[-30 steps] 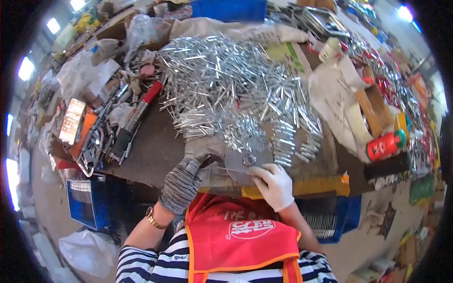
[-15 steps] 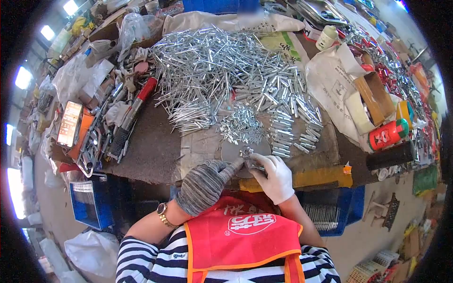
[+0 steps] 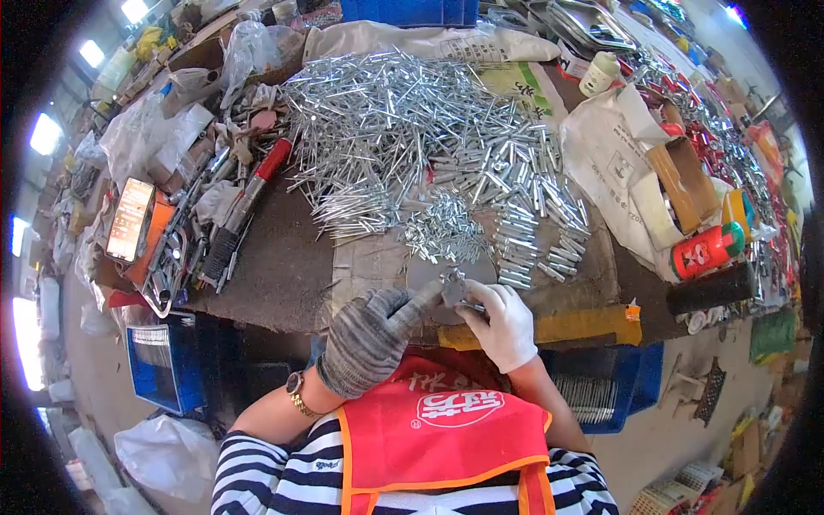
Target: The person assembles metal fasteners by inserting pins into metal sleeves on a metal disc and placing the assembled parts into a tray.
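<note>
My left hand (image 3: 367, 342), in a grey striped knit glove, has its fingertips pressed to a small shiny metal part (image 3: 451, 286). From the other side my right hand (image 3: 502, 322), in a white glove, pinches the same part; its exact kind is too small to make out. Both hands are at the bench's near edge, over a round grey disc (image 3: 422, 273) they partly cover. Just beyond the disc lies a heap of tiny metal pins (image 3: 445, 227). Short metal rods (image 3: 517, 245) are lined up to the right of that heap.
A large pile of long thin metal rods (image 3: 386, 112) covers the middle of the bench. Tools and a lit phone (image 3: 130, 219) lie on the left. On the right are a red-and-green can (image 3: 708, 251) and an open cardboard box (image 3: 682, 180). Blue crates (image 3: 163, 365) stand below.
The metal part between my fingers has turned and now shows a flatter face. My hands have barely shifted, and the whole view has moved slightly.
</note>
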{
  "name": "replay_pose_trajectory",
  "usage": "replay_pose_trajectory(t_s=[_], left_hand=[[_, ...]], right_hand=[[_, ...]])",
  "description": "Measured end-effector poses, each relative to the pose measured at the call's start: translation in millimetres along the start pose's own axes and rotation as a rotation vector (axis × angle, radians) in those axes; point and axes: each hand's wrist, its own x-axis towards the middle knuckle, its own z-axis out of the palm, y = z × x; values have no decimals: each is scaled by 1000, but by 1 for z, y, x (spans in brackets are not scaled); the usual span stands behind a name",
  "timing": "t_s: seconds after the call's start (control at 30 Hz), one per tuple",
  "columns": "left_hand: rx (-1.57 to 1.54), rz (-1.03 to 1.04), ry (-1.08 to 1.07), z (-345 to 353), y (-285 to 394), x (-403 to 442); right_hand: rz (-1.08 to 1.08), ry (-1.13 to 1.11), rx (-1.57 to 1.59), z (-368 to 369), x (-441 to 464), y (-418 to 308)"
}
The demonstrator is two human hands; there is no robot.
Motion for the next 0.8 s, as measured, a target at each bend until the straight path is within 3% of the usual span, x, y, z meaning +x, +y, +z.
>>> replay_pose_trajectory(t_s=[0.17, 0.3, 0.53, 0.8], left_hand=[[-169, -43, -114, 19, -5, 2], [4, -67, -143, 3, -2, 1], [83, -70, -15, 4, -28, -15], [96, -335, 110, 21, -44, -43]], right_hand=[[-2, -7, -17, -1, 1, -2], [8, 6, -25, 1, 0, 0], [-136, 18, -64, 0, 0, 0], [-94, 9, -131, 7, -1, -7]])
